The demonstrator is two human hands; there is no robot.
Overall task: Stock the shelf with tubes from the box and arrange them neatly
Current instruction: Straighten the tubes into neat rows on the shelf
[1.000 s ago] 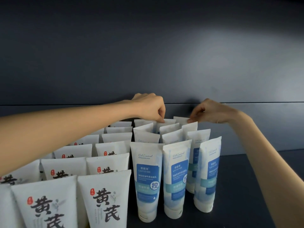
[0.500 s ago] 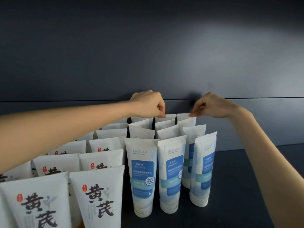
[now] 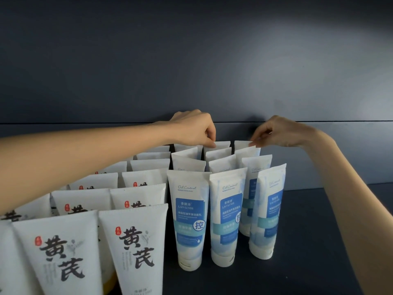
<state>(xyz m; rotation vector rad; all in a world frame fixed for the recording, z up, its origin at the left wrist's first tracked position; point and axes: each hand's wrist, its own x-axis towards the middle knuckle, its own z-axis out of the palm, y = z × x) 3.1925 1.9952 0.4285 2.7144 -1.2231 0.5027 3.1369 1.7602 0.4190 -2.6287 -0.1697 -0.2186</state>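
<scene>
Standing at the very back of the blue block, the rear middle tube (image 3: pixel 223 144) and the rear right tube (image 3: pixel 242 144) show only their flat top seams above the rows in front. Compared with a second ago, these two tops sit squarer and a dark gap now parts them, where before they leaned together in a cluster. The columns of blue-labelled tubes (image 3: pixel 189 220) read more clearly from front to back. That suggests the straightening of the last row is nearly finished and this block is well stocked. The box is out of view, so I cannot tell what remains in it.

The left hand (image 3: pixel 194 129) reaches over the rows from the left, and its fingers (image 3: pixel 210 142) are closed in a pinch on the left part of the rear middle tube's seam. The right hand (image 3: pixel 280 133) comes in from the other side, thumb and forefinger pinched together on the right corner of the rear right tube's seam. Both hands sit above the tubes, with the wrists clear of the front rows.

Further out, white tubes with black characters (image 3: pixel 131 252) fill the shelf (image 3: pixel 319 231) to the left, just beside the blue block. The dark back wall (image 3: pixel 212 71) rises right behind the last row.
</scene>
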